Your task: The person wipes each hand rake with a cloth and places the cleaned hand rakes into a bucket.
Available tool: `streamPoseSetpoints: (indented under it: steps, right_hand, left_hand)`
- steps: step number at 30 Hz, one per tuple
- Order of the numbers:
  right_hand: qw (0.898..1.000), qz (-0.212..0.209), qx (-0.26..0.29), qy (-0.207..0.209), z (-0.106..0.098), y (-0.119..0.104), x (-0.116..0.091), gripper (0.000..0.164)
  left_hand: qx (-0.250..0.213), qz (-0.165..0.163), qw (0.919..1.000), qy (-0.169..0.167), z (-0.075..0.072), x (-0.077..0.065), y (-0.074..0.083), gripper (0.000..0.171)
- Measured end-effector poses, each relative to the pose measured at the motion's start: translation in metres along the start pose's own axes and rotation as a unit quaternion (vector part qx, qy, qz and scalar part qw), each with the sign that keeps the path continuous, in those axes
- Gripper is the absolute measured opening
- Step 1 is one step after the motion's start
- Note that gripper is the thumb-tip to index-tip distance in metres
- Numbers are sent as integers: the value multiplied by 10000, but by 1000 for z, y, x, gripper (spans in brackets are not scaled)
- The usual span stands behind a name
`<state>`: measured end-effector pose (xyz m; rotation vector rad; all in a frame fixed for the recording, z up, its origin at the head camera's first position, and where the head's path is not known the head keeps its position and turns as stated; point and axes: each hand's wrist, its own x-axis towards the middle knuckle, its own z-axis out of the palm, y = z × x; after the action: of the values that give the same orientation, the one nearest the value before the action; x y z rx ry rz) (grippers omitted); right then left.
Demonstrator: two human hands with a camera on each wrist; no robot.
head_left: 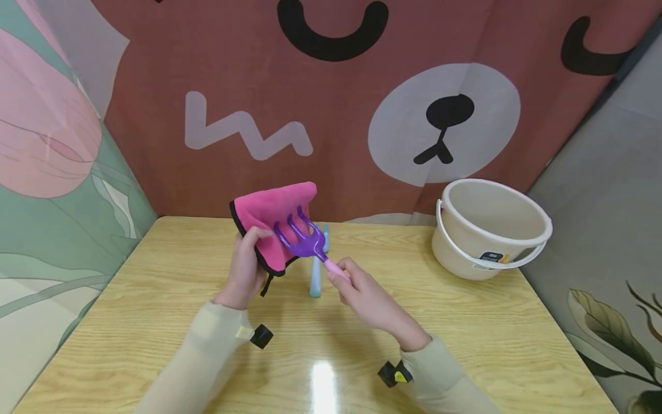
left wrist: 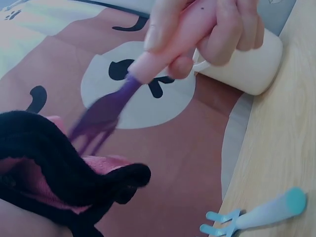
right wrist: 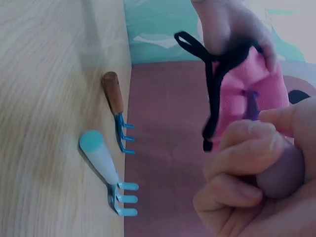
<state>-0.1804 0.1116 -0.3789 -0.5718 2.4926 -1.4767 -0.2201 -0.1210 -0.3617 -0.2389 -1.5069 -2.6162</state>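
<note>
Nearest, the right hand [head_left: 369, 296] grips the pink handle of a purple fork [head_left: 307, 246], its tines against a black-edged pink cloth [head_left: 271, 210] held by the left hand [head_left: 244, 269], thumb over its front. Beyond, on the wooden table [head_left: 129, 299], lie a light-blue rake [head_left: 315, 280] and a brown-handled rake [right wrist: 115, 98] (plain only from the right wrist), with a white bucket [head_left: 447, 256] at right and a bear-print curtain [head_left: 336, 144] behind.
</note>
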Motion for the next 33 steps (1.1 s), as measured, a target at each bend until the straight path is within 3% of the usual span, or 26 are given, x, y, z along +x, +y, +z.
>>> streamPoseSetpoints:
  steps: [6,16,25,33]
  right_hand:
    - [9981,246,86,553,-13,9,2,27]
    - [9934,568,67,992,-41,13,2,28]
    - [9892,417,4,1407,-76,5,0,33]
    - [9825,380,-28,1822,-107,3,-8,26]
  left_hand:
    - [177,-15,9994,298,-10,-1,5,4]
    - [140,215,9991,323,-17,1,17,16]
    - [225,149,9991,327,-21,0,22,15]
    - [312,212,9983,445,-24,-1,24,15]
